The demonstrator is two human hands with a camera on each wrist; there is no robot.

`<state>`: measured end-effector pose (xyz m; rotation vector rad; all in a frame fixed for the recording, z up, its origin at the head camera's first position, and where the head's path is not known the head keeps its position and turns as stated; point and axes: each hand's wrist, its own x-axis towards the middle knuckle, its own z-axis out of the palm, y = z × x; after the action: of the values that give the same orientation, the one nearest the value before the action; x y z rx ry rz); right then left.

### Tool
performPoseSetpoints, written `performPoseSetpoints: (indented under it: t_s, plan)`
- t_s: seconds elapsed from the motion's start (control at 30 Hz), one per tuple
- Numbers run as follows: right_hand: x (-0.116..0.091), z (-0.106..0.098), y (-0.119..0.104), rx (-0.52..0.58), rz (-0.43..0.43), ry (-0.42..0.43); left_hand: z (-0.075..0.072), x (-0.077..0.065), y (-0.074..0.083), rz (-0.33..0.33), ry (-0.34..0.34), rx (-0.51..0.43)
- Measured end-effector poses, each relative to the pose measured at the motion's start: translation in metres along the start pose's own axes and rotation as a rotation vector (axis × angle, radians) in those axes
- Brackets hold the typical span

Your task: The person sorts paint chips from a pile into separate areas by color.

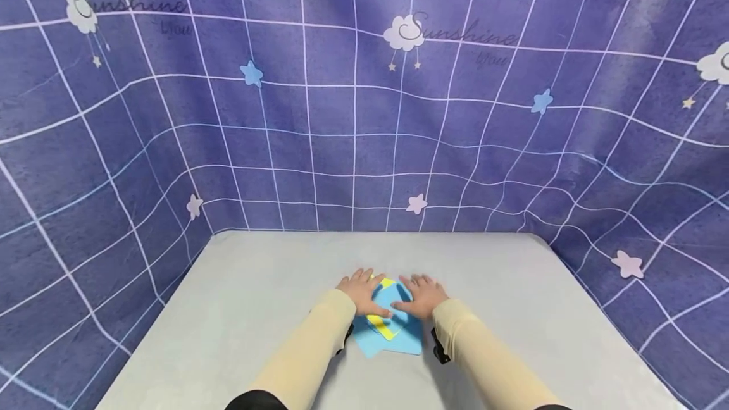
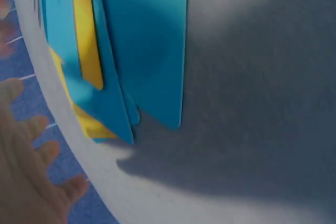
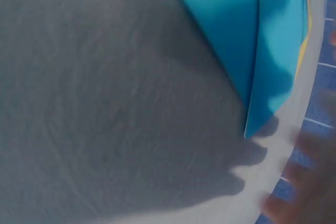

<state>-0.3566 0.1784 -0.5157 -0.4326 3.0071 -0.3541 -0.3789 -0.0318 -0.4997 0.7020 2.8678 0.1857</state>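
A loose pile of flat blue sheets (image 1: 401, 339) and yellow sheets (image 1: 380, 326), like thin cards, lies on the white table. Over its left side my left hand (image 1: 361, 291) is spread, fingers extended. My right hand (image 1: 423, 297) is spread the same way at the right side, thumb pointing inward. In the left wrist view, blue sheets (image 2: 149, 40) overlap a yellow strip (image 2: 86, 35), and the left hand (image 2: 26, 171) appears apart from them. The right wrist view shows the right hand (image 3: 310, 187) blurred, beside pointed blue sheets (image 3: 220, 30). Neither hand visibly grips a sheet.
The white table (image 1: 273, 271) reaches back to a purple-blue grid-patterned cloth (image 1: 330, 157) with clouds and stars. This cloth also hangs along the left and right sides. Dark shadows of the hands fall on the tabletop.
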Motion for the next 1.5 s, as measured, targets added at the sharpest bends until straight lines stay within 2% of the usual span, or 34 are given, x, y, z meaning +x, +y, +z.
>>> performPoseSetpoints:
  t_s: [0.07, 0.13, 0.27, 0.37, 0.5, 0.7, 0.83, 0.97, 1.07, 1.2, 1.33, 1.4, 1.5]
  plan:
    - [-0.001, 0.004, 0.0, -0.013, -0.015, -0.068, 0.001, -0.001, 0.003, -0.008, -0.033, 0.016]
    - [-0.001, 0.004, -0.001, -0.026, -0.031, -0.092, 0.0, -0.001, 0.005, -0.003, -0.054, 0.023]
    - [-0.001, -0.002, -0.002, -0.019, -0.07, 0.002, -0.002, 0.002, 0.01, 0.043, -0.044, 0.045]
    - [-0.002, -0.006, -0.005, 0.042, -0.104, 0.063, 0.002, 0.005, 0.011, 0.067, -0.036, 0.047]
    - [-0.004, -0.005, -0.007, 0.111, -0.13, 0.069, 0.014, 0.007, 0.01, 0.092, -0.023, 0.017]
    - [-0.001, -0.006, -0.01, 0.161, -0.124, 0.076, 0.015, 0.01, 0.007, 0.116, 0.045, -0.011]
    - [-0.002, -0.006, -0.01, 0.193, -0.107, 0.065, 0.013, 0.013, 0.01, 0.115, 0.049, -0.047]
    - [-0.005, -0.003, -0.01, 0.179, -0.092, 0.026, 0.01, 0.01, 0.014, 0.103, 0.005, -0.09]
    - [-0.008, 0.0, -0.011, 0.148, -0.081, -0.009, 0.007, 0.005, 0.016, 0.075, -0.033, -0.169]
    - [-0.011, 0.0, -0.013, 0.123, -0.074, -0.039, 0.003, 0.001, 0.015, 0.05, -0.035, -0.308]
    - [-0.009, 0.002, -0.011, 0.145, -0.073, -0.046, 0.0, 0.001, 0.013, 0.053, -0.017, -0.4]
    - [-0.007, 0.004, -0.007, 0.147, -0.075, -0.042, -0.001, 0.002, 0.011, 0.06, -0.009, -0.417]
    - [-0.005, 0.005, -0.003, 0.153, -0.101, -0.023, 0.001, 0.004, 0.008, 0.081, -0.006, -0.376]
